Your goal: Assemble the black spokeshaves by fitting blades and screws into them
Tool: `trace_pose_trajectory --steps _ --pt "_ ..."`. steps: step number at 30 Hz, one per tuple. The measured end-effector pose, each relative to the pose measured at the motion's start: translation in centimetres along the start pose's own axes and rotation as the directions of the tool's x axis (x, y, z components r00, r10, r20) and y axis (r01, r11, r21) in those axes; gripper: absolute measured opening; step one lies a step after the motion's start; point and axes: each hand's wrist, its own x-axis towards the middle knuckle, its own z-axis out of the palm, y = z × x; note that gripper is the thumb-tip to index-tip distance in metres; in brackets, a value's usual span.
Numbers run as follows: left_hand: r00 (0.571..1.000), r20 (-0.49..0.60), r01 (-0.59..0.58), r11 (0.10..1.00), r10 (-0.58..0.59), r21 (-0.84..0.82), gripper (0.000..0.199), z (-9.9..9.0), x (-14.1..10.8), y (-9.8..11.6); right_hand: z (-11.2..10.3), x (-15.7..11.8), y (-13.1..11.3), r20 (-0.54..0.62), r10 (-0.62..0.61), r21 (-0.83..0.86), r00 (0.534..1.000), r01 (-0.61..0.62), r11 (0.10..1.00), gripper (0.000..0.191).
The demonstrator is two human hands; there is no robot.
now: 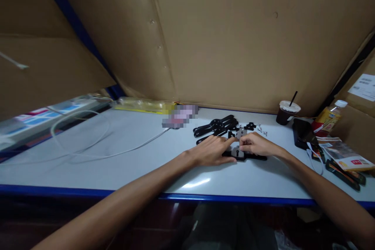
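A flat black bar [255, 157] lies on the table near its front edge, with a grey metal plate [236, 151] at its middle. A dark hole shows in that plate. My left hand [213, 150] holds the bar's left part, thumb along the near side and fingers over the far side. Over the plate's right side, my right hand [254, 143] has its fingertips pinched together; whatever is between them is too small to make out. Just beyond my hands are a second grey plate [240, 133], a stack of black bars [216, 125] and several small silver screws [259, 128].
A lidded cup with a straw [288, 112], a black phone [303, 133], a bottle [328, 117], a packet [345, 152] and dark-handled tools [342, 174] sit at the right. A white cable [125, 151] loops over the left side. Cardboard [222, 47] walls the back.
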Motion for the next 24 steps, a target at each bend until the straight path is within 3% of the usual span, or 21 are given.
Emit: trace_pose_trajectory --steps 3,6,11,24 --pt "1.000 0.012 0.005 1.000 -0.005 0.011 0.056 0.02 0.08 -0.03 -0.07 0.07 0.11 -0.028 0.015 -0.003 0.999 -0.015 1.000 0.015" --pt "1.000 0.018 -0.003 1.000 0.003 0.007 0.050 -0.09 0.10 0.00 -0.18 0.12 0.34 0.020 -0.023 -0.022 1.000 0.024 0.999 0.014" --pt "0.999 0.018 -0.038 0.999 0.037 0.008 0.041 -0.15 0.10 0.04 -0.29 0.08 0.48 0.054 0.012 0.014 0.998 -0.013 1.000 0.015" --pt "0.998 0.023 -0.057 0.998 0.057 0.007 0.039 -0.29 0.05 0.07 -0.41 0.19 0.22 0.036 0.035 0.014 0.999 -0.035 0.999 0.013"
